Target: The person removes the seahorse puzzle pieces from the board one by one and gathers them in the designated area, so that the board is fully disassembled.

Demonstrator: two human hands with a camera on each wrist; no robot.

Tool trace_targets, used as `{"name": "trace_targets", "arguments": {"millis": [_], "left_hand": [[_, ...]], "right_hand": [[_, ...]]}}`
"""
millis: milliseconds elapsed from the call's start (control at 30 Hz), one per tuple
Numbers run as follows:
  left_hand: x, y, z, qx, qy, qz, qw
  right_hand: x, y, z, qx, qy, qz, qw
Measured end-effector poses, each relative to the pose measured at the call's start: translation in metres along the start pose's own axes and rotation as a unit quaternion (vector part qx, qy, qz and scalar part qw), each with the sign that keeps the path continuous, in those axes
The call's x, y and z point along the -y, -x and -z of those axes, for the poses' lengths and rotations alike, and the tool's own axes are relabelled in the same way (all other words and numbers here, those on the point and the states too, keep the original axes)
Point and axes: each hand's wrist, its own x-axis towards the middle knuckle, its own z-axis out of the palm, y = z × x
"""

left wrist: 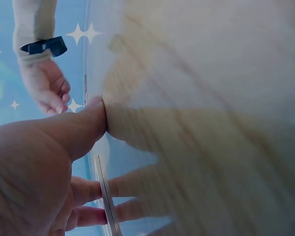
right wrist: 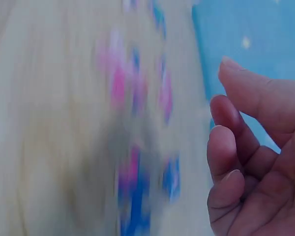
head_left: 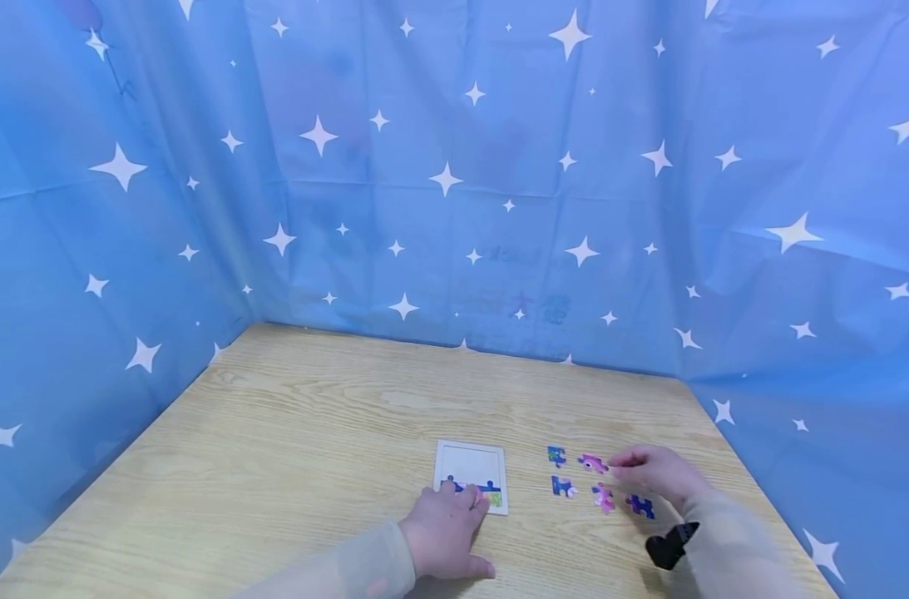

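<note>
A white square puzzle tray (head_left: 472,459) lies on the table, with a row of joined blue, pink and green jigsaw pieces (head_left: 496,499) along its near side. My left hand (head_left: 445,529) rests at the tray's near edge, fingers extended over those pieces. In the left wrist view its thumb (left wrist: 86,120) touches the tabletop. My right hand (head_left: 662,472) hovers just right of a pink jigsaw piece with an eye (head_left: 593,464). The right wrist view shows that hand's fingers (right wrist: 222,152) loosely bent, thumb apart, holding nothing.
Other loose jigsaw pieces lie right of the tray: a blue-green one (head_left: 555,455), a blue one with white (head_left: 563,487), a pink one (head_left: 603,497) and a dark blue one (head_left: 639,507). A blue star-patterned curtain (head_left: 439,249) borders the wooden table (head_left: 289,449).
</note>
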Motion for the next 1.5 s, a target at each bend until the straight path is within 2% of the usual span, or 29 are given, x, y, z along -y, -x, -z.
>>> {"name": "trace_targets", "arguments": {"millis": [233,367,533,667,833,1067,1267,1367,1500], "left_hand": [[0.0,-0.001,-0.002,-0.001,-0.001,-0.002,1.0],[0.0,-0.001,-0.002,-0.002,0.006,0.0,1.0],[0.001,-0.003,-0.003,0.001,0.017,-0.004,0.9999],[0.001,-0.004,-0.004,0.006,0.026,-0.01,0.9996],[0.001,-0.003,-0.003,-0.002,0.023,-0.009,0.9997],[0.005,0.004,0.001,-0.012,0.023,-0.019,0.9995],[0.017,0.011,0.006,0.0,0.059,-0.048,0.9971],[0.025,0.016,0.005,-0.009,0.075,-0.062,0.9952],[0.035,0.022,0.0,-0.029,0.067,-0.08,0.9941]], "right_hand": [[0.053,-0.016,-0.047,0.014,-0.043,0.059,0.9972],[0.078,-0.025,-0.078,0.02,-0.042,0.077,0.9959],[0.1,-0.034,-0.11,0.066,-0.046,0.116,0.99],[0.108,-0.036,-0.127,0.091,-0.033,0.128,0.987],[0.11,-0.036,-0.14,0.094,-0.01,0.127,0.9874],[0.113,-0.035,-0.145,0.087,0.005,0.116,0.9895],[0.113,-0.035,-0.145,0.084,0.013,0.12,0.9891],[0.113,-0.035,-0.145,0.081,0.015,0.118,0.9895],[0.114,-0.036,-0.145,0.08,0.02,0.114,0.9901]]}}
